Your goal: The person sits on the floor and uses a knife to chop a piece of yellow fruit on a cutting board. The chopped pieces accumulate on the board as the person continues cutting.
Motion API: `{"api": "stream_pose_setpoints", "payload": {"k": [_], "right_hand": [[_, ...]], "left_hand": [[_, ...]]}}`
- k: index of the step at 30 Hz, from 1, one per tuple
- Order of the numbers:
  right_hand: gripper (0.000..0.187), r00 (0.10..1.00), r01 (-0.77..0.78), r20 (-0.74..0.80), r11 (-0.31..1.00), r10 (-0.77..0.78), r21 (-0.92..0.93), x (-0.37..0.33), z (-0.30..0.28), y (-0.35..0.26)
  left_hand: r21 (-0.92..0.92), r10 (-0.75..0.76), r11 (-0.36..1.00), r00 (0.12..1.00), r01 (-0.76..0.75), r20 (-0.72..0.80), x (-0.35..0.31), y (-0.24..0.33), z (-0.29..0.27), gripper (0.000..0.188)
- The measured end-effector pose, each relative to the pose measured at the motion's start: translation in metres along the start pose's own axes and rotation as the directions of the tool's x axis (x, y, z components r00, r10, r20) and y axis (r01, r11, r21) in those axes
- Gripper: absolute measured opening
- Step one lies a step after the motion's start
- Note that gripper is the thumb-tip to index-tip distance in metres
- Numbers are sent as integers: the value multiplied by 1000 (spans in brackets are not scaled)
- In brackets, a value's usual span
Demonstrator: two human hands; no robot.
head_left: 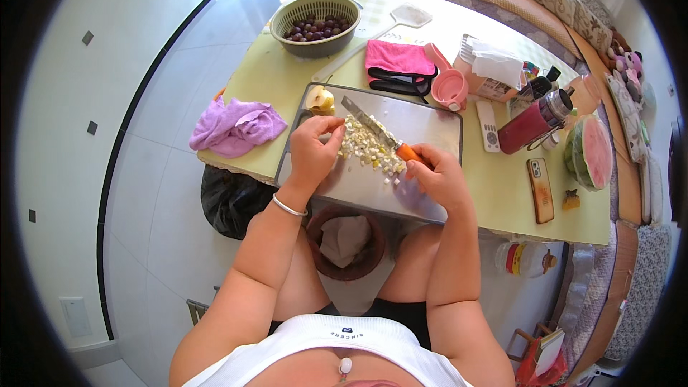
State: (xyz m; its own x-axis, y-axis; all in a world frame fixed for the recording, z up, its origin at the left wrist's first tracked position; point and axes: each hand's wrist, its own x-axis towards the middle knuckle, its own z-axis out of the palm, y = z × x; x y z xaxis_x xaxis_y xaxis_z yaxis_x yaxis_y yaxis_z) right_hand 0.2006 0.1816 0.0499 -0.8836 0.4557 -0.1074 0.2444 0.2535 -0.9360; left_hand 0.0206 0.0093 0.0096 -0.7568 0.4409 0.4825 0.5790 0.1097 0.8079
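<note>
My right hand (438, 175) grips the knife (373, 129) over the diced fruit (365, 149) on the board (423, 125); my left hand (313, 150), curled, steadies the pile. Fingertips near the blade risk a cut.

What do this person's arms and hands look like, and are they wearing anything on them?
Both forearms are bare, with no sleeves and no gloves on either hand. The left hand has a thin silver-coloured bangle around its wrist. The right hand shows no ring, watch or band. A white sleeveless top covers the torso, leaving the shoulders uncovered.
</note>
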Motion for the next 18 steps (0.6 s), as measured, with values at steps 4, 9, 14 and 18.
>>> {"api": "stream_pose_setpoints", "payload": {"k": [4,9,14,18], "right_hand": [[27,999,-6,34,987,12,-162,4,-3,6],[25,996,-79,53,996,77,47,-1,-7,1],[24,991,-75,104,993,83,-86,2,-6,4],[25,995,-50,86,999,50,0,-1,-6,0]], "left_hand": [[-26,-20,999,1000,20,9,0,0,1,12],[-39,-24,999,1000,24,2,-1,-1,0,11],[-37,-3,999,999,2,-41,0,1,-2,10],[-33,4,999,999,-6,-46,0,1,-6,10]]}}
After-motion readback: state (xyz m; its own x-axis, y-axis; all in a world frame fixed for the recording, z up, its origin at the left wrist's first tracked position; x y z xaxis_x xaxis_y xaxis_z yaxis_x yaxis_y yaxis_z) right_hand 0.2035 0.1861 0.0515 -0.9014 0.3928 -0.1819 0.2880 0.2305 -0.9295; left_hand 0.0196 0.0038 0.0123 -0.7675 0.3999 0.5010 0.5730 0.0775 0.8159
